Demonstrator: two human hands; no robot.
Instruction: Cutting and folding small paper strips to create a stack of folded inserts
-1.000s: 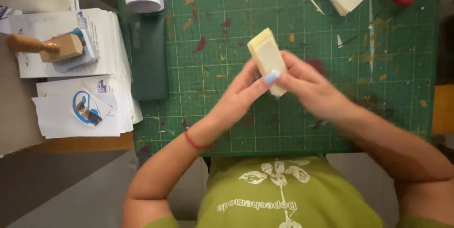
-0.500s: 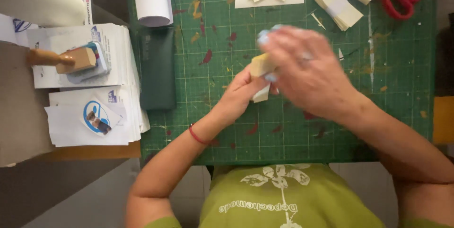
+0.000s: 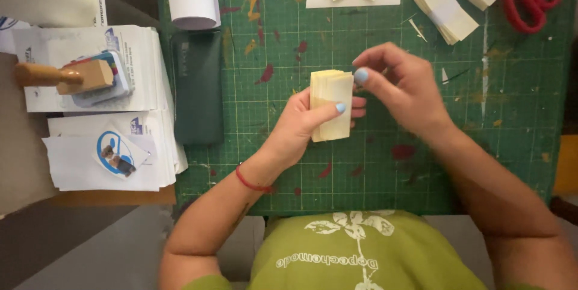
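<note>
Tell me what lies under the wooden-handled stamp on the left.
The wooden-handled stamp rests on a small colourful pad, itself on a stack of printed white sheets. What the stamp's base covers cannot be seen.

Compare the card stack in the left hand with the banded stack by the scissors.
The held stack is loose, gripped by the left hand; the banded stack lies on the cutting mat, wrapped in a white band. The held one stands upright, the banded one slants. Both are cream cards.

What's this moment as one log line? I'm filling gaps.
left hand: grips cream paper stack | right hand: fingertips at stack's top edge | surface: green cutting mat
</note>
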